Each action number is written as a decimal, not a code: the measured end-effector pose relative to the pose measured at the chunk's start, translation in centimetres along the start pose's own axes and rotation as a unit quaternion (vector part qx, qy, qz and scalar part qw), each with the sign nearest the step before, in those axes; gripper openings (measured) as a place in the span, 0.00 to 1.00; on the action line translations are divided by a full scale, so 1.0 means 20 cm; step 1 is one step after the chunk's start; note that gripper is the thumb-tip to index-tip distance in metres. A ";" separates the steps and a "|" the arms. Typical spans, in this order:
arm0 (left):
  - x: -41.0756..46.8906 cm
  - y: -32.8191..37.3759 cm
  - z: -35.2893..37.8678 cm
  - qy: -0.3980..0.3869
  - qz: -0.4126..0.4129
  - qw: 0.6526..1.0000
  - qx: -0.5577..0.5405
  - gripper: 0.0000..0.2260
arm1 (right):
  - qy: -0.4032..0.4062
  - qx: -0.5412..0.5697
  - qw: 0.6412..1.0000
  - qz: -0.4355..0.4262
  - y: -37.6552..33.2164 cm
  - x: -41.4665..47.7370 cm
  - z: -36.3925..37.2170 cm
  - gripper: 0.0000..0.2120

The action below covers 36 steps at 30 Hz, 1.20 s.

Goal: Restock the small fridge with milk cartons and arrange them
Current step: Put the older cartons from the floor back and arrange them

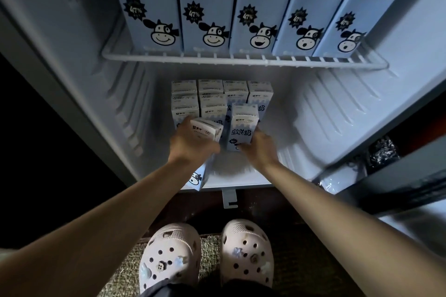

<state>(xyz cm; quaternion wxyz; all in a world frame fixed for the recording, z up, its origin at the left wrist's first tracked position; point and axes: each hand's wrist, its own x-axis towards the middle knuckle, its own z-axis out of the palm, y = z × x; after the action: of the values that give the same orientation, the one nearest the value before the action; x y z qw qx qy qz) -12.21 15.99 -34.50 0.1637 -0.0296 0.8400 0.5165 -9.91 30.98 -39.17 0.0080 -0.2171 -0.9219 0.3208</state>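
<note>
Tilted carton (pixel 206 130) clasped in left grip (pixel 190 146), upright carton (pixel 242 128) in right grip (pixel 259 149). Placing; next, probably: straighten, push to row (pixel 185 101) beyond grips.

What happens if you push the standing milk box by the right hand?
The upright carton is tall and narrow, so a push near its top would probably tip it. A low push, where the right hand grips, likely slides it. Its flat sides probably stop it rolling.

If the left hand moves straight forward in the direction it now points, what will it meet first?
Likely the front-left standing milk carton, just behind the tilted carton that the left hand grips. The tilted carton would touch it before the hand does. The gap is hard to judge.
</note>
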 end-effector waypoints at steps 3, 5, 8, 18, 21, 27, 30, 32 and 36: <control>0.01 -0.03 0.02 0.004 -0.016 1.000 -0.017 0.30 | -0.003 0.004 1.000 -0.009 -0.01 0.05 0.03 0.18; 0.01 -0.03 0.03 0.004 -0.022 1.000 -0.020 0.29 | 0.000 0.025 1.000 0.005 -0.01 0.09 0.04 0.14; 0.02 -0.03 0.04 0.004 -0.018 0.999 -0.027 0.30 | -0.004 0.022 1.000 0.014 -0.01 0.12 0.06 0.12; -0.05 0.02 0.06 0.029 0.040 0.998 -0.046 0.31 | 0.016 -0.070 0.997 -0.010 -0.01 0.04 0.04 0.19; -0.07 0.03 0.09 0.047 0.050 0.996 -0.065 0.26 | 0.020 -0.055 0.997 -0.055 0.04 -0.04 0.00 0.16; -0.10 0.10 0.21 0.015 0.061 0.996 -0.059 0.29 | -0.220 0.011 0.967 -0.126 0.08 -0.16 -0.11 0.15; -0.12 0.12 0.28 -0.019 0.077 0.995 -0.060 0.31 | -0.166 0.061 0.979 -0.100 0.13 -0.13 -0.11 0.13; -0.13 0.12 0.31 -0.052 0.080 0.993 -0.074 0.31 | -0.134 0.094 0.983 -0.077 0.17 -0.11 -0.12 0.21; -0.12 0.12 0.32 -0.190 0.063 0.979 -0.047 0.22 | -0.052 0.087 0.994 -0.027 0.24 -0.07 -0.17 0.25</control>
<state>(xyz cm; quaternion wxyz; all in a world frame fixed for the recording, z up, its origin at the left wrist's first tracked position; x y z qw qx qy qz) -8.92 22.46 -34.29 0.2862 0.1142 0.7685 0.5607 -6.15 35.74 -39.16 -0.0126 -0.1731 -0.8951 0.4108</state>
